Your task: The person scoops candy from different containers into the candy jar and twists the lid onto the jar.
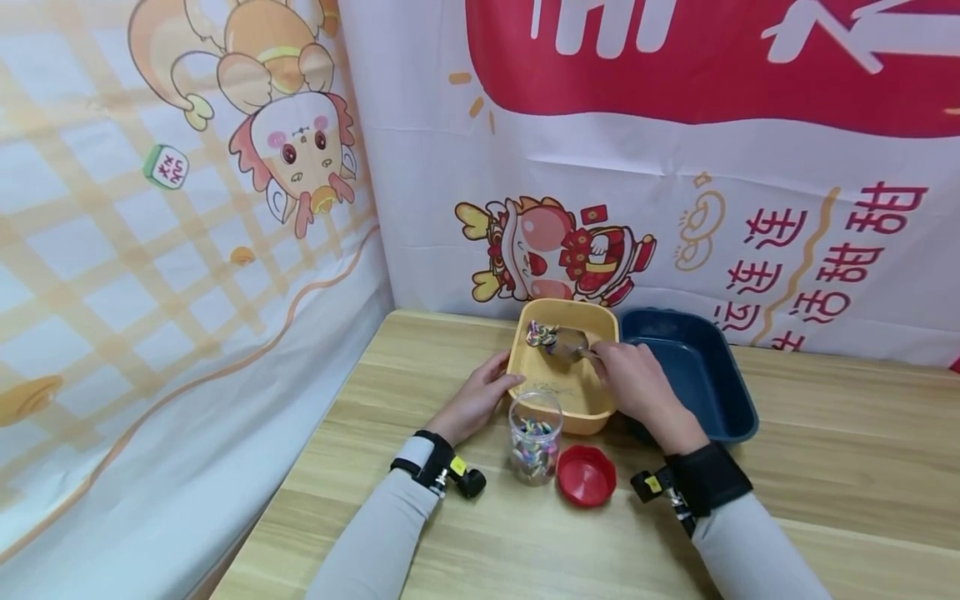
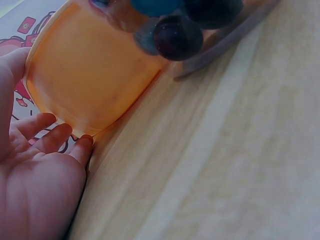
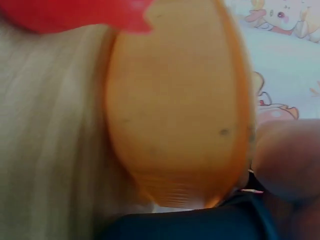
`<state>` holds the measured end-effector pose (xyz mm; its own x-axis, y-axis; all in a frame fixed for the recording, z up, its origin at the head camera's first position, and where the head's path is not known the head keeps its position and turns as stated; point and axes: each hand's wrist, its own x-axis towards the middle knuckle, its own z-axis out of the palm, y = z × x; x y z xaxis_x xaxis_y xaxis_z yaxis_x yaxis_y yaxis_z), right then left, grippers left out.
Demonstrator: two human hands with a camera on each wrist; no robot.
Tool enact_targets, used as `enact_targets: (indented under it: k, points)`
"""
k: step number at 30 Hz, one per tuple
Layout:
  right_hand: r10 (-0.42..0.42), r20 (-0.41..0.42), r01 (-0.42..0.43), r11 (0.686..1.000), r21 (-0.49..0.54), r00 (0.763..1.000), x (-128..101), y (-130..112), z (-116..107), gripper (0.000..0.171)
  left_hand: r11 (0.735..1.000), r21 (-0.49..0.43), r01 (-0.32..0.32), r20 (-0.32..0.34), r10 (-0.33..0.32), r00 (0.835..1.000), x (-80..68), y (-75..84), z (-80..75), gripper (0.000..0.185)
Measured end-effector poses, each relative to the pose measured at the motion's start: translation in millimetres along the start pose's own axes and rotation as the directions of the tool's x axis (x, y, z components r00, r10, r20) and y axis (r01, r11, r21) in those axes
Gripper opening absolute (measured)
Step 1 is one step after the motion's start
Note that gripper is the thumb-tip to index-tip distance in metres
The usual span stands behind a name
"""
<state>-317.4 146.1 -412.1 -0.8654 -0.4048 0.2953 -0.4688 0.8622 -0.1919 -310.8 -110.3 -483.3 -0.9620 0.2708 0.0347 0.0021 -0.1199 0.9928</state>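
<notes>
My right hand point(image 1: 636, 377) holds a metal spoon point(image 1: 572, 342) by its handle, with the bowl down inside a yellow plastic basin point(image 1: 547, 379). Small multicoloured pieces point(image 1: 541, 334) lie in the basin at the spoon's tip. At the basin's left side my left hand point(image 1: 480, 393) grips the rim, thumb on the edge and fingers against the outer wall; the left wrist view shows this hand point(image 2: 42, 170) from the palm side. A clear jar point(image 1: 536, 437) holding more such pieces stands in front of the basin. The right wrist view hides the spoon.
A dark blue basin point(image 1: 738, 408) sits to the right, beneath my right forearm. The red lid point(image 1: 587, 476) lies just right of the jar on the wooden table point(image 1: 825, 450). Printed cloth walls point(image 1: 420, 225) rise behind the table and on its left.
</notes>
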Motion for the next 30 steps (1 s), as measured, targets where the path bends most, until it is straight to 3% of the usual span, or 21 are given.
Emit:
enact_targets:
  k: [4,9,19,30]
  points:
    - [-0.076,0.022,0.076,0.997,-0.014,0.997,1,1,5,0.010,1.000,0.000,0.010,-0.008,-0.010,1.000,-0.8,0.4,0.2,0.070]
    - [-0.121,0.041,0.119,0.992,0.043,0.992,2,4,7,0.013,1.000,0.004,0.019,-0.024,-0.019,1.000,-1.5,1.8,1.0,0.069]
    - [-0.140,0.046,0.131,0.979,0.157,0.989,1,18,-1,0.019,1.000,0.009,-0.005,-0.014,0.005,1.000,-1.0,0.0,1.2,0.068]
    - [-0.114,0.067,0.083,0.931,0.357,0.991,-1,37,-8,0.026,1.000,0.005,-0.017,-0.011,0.017,1.000,-1.8,-0.6,1.3,0.069]
